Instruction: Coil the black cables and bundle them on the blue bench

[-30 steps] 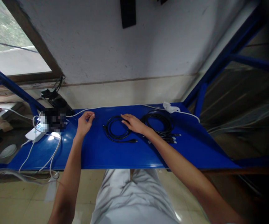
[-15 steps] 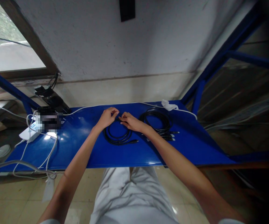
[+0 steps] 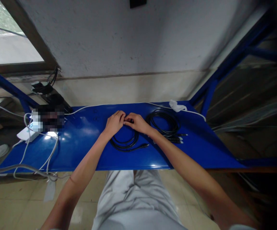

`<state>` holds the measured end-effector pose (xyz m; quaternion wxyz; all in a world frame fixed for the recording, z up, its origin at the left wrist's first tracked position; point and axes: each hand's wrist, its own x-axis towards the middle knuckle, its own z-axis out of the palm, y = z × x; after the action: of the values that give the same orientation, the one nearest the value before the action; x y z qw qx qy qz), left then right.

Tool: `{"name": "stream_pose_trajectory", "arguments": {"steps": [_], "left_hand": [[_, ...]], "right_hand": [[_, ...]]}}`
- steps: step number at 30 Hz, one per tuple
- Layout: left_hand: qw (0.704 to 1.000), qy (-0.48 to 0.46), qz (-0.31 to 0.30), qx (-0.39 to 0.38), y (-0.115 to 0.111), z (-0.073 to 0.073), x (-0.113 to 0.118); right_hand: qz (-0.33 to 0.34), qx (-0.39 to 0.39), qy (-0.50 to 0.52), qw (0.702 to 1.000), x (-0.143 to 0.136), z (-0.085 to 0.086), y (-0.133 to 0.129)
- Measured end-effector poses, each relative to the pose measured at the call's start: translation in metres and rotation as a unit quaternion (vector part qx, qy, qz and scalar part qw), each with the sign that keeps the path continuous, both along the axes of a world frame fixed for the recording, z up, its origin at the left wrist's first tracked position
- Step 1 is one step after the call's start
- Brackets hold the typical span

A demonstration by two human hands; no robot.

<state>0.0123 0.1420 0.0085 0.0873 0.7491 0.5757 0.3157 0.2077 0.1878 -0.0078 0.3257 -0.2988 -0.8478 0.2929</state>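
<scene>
A black cable lies coiled on the blue table, one plug end pointing right. At the far side of this coil my left hand is closed, its fingertips pinched on the cable. My right hand meets it there, fingers curled around the cable's upper part, with a dark end showing between thumb and fingers. The fingertips of both hands nearly touch, and they hide that part of the coil. Just right of my right hand rests a larger bundle of coiled black cables, several plug ends pointing right.
A white power strip with tangled white cords sits on the left, near a black bottle-like object. Along the back edge runs a white cord, and a crumpled white plastic piece lies at back right. Blue frame posts rise at both sides.
My hands have come together, and the fingers now close around the cable at the coil's far side. The camera view has shifted slightly.
</scene>
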Motion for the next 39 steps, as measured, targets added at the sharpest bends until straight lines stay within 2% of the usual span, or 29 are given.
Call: {"name": "stream_pose_trajectory", "arguments": {"steps": [4, 11, 15, 19, 24, 31, 39], "left_hand": [[1.000, -0.001, -0.004, 0.017, -0.004, 0.003, -0.001], [0.999, -0.020, -0.012, 0.032, -0.008, 0.008, 0.001], [0.999, -0.032, -0.012, 0.035, -0.008, 0.009, 0.001], [0.998, -0.056, 0.004, 0.039, -0.005, 0.008, -0.002], [0.996, -0.085, 0.012, 0.031, -0.001, 0.009, -0.009], [0.998, -0.059, -0.010, 0.028, -0.003, 0.014, -0.012], [0.998, 0.029, -0.043, 0.034, -0.005, 0.012, -0.014]], "right_hand": [[-0.011, -0.046, 0.069, 0.996, 0.000, -0.002, 0.005], [0.028, -0.144, 0.120, 0.982, 0.000, 0.001, 0.005], [0.031, -0.147, 0.126, 0.981, -0.001, 0.003, 0.004], [0.007, -0.142, 0.147, 0.979, -0.002, 0.005, 0.004], [-0.010, -0.188, 0.212, 0.959, -0.004, 0.010, 0.004], [-0.026, -0.188, 0.247, 0.950, -0.008, 0.015, 0.002], [-0.029, -0.180, 0.266, 0.947, -0.007, 0.011, 0.003]]}}
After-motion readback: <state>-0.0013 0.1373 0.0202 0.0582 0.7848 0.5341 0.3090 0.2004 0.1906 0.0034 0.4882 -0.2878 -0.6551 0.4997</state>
